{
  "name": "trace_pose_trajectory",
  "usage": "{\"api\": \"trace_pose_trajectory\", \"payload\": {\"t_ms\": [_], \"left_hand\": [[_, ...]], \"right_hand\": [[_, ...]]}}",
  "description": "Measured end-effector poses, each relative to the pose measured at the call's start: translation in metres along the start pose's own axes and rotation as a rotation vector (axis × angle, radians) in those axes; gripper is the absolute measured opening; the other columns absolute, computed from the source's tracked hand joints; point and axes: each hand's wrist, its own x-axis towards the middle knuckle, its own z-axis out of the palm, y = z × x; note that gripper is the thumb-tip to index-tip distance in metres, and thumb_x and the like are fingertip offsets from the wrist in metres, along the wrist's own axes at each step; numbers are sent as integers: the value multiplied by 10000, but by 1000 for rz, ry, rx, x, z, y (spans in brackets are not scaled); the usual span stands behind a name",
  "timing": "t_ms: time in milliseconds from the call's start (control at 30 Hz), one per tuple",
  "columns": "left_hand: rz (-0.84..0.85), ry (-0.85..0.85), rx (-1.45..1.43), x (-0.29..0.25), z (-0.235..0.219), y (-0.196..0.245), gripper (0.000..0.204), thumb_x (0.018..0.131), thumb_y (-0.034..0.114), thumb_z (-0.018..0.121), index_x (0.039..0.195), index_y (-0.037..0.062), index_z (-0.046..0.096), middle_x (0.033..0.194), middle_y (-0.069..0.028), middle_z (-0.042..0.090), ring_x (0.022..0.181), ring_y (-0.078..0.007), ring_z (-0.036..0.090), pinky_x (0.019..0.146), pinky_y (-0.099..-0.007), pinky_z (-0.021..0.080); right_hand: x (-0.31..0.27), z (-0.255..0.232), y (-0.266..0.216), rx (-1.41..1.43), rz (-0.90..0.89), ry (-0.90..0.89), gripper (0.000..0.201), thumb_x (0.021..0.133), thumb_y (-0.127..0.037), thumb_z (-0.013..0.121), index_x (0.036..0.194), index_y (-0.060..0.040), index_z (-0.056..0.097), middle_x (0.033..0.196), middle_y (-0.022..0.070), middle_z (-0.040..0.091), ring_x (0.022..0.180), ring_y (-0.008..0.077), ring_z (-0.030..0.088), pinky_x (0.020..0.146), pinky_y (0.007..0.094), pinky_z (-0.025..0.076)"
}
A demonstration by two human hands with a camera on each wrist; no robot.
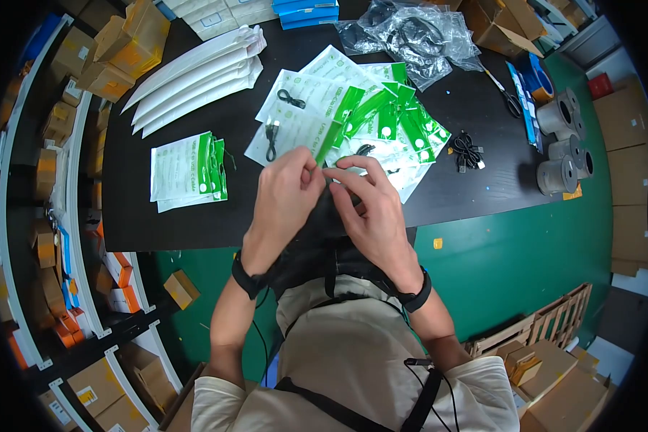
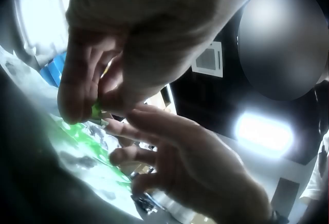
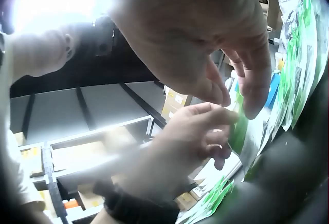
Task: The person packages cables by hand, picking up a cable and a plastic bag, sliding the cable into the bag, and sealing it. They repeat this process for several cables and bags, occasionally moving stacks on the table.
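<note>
My left hand (image 1: 282,193) pinches the green-topped edge of a clear plastic cable bag (image 1: 328,142) over the table's front edge. Close beside it, my right hand (image 1: 376,209) has its fingers apart and bent, fingertips right at the left fingertips and the bag's edge. The right wrist view shows the bag's green strip (image 3: 240,129) between the two hands. Under and beyond them lies a spread pile of white-and-green printed bags (image 1: 371,108). Short black cables lie on these, one coiled cable (image 1: 291,99) and another cable (image 1: 272,140) with a metal plug.
At the left lies a small stack of cable bags (image 1: 183,173), with white envelopes (image 1: 201,79) behind. Bundled black cables (image 1: 468,153), scissors (image 1: 507,97) and wire spools (image 1: 556,176) are on the right. Clear bags (image 1: 417,36) lie at the back. Shelving (image 1: 86,180) stands left.
</note>
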Motion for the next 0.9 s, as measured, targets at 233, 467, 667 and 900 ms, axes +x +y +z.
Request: {"api": "trace_pose_trajectory", "payload": {"t_ms": [233, 467, 667, 900], "left_hand": [[33, 21, -60, -33, 1, 21, 145, 815, -23, 712, 850, -4, 573, 744, -129, 610, 611, -225, 628, 526, -333, 491], [373, -16, 265, -70, 14, 45, 168, 799, -20, 733, 938, -1, 641, 878, -97, 616, 719, -213, 652, 565, -315, 531], [487, -66, 166, -68, -2, 48, 306, 765, -27, 749, 1057, 2, 664, 940, -107, 608, 738, -255, 630, 589, -339, 521], [-42, 551, 242, -20, -54, 28, 138, 872, 47, 740, 973, -23, 678, 914, -83, 626, 687, -136, 566, 527, -276, 429]], "right_hand": [[-8, 4, 9, -55, 34, -17, 233, 883, -6, 682, 1115, -6, 706, 1029, 128, 668, 703, 228, 633, 549, 306, 527], [-9, 3, 18, 81, 192, -148, 412, 843, -56, 750, 1248, -47, 674, 1100, 127, 688, 855, 233, 655, 772, 342, 530], [-14, 9, 27, 339, 101, -4, 512, 834, -106, 790, 1319, -38, 643, 1208, 117, 688, 1058, 170, 604, 944, 349, 479], [-22, -9, 24, 264, 6, -13, 585, 792, -124, 838, 1324, -5, 626, 1281, 170, 652, 1148, 221, 607, 984, 369, 470]]}}
